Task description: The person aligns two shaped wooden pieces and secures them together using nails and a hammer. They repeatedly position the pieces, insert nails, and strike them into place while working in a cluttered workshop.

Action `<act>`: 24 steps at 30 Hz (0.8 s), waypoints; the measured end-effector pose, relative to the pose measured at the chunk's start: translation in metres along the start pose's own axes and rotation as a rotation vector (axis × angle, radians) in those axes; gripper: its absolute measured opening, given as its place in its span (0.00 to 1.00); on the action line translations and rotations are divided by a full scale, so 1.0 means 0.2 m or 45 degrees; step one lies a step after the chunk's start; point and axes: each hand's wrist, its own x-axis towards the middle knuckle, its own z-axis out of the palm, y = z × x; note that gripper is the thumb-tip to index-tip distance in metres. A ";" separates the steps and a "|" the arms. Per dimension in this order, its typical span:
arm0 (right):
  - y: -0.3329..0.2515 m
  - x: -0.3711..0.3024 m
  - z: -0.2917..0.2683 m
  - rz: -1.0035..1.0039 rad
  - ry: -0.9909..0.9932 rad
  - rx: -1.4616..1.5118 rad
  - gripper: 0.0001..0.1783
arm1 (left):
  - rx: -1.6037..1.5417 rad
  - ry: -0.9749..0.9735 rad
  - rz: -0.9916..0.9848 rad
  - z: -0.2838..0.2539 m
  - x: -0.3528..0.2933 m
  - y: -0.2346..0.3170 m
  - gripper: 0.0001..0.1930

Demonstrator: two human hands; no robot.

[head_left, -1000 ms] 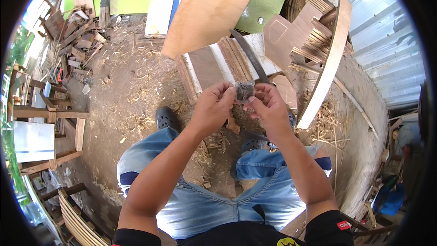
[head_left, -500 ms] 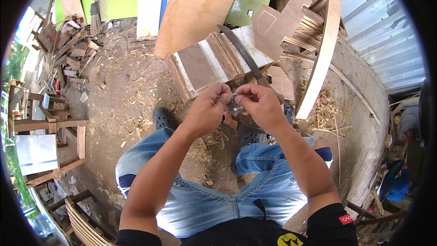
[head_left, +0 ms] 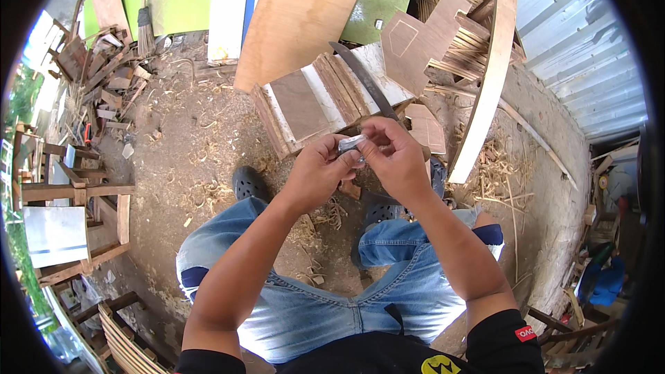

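Note:
Between both hands, above my knees, is a small crinkled packet of clear, silvery plastic (head_left: 351, 143). My left hand (head_left: 320, 170) is closed on its left side, thumb on top. The fingers of my right hand (head_left: 395, 156) pinch its right end; what lies inside the plastic is too small to tell. Just beyond the hands lies a low wooden block or bench (head_left: 298, 104) with white strips and a brown panel on top. A long dark curved blade (head_left: 364, 76) rests across it, its near end hidden behind my right hand.
A long curved plank (head_left: 488, 90) leans at the right, beside thin plywood cut-outs (head_left: 420, 45). Wood shavings (head_left: 208, 187) litter the floor. Scrap wood (head_left: 100, 73) is heaped at far left, near a broom (head_left: 145, 31). A plywood sheet (head_left: 298, 14) leans at the back.
The plastic packet has turned and now shows as a brighter, flatter bundle between the fingers. My left hand has rolled slightly, and my right hand has shifted a little.

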 end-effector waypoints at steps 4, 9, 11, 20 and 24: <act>0.00 0.05 -0.04 -0.633 -0.031 -0.624 0.07 | 0.180 -0.054 0.129 -0.03 0.00 -0.02 0.12; -0.01 0.04 -0.03 -0.391 -0.089 -0.407 0.03 | 0.200 -0.029 0.131 -0.02 -0.01 -0.01 0.11; -0.02 0.02 -0.02 -0.105 -0.099 -0.218 0.03 | 0.097 0.018 0.073 0.01 -0.02 -0.01 0.11; -0.05 -0.01 -0.02 -0.017 0.068 -0.256 0.05 | 0.172 -0.083 -0.120 0.07 -0.04 0.10 0.08; -0.03 -0.01 -0.01 -0.049 0.099 -0.291 0.05 | 0.207 -0.098 -0.130 0.07 -0.05 0.11 0.07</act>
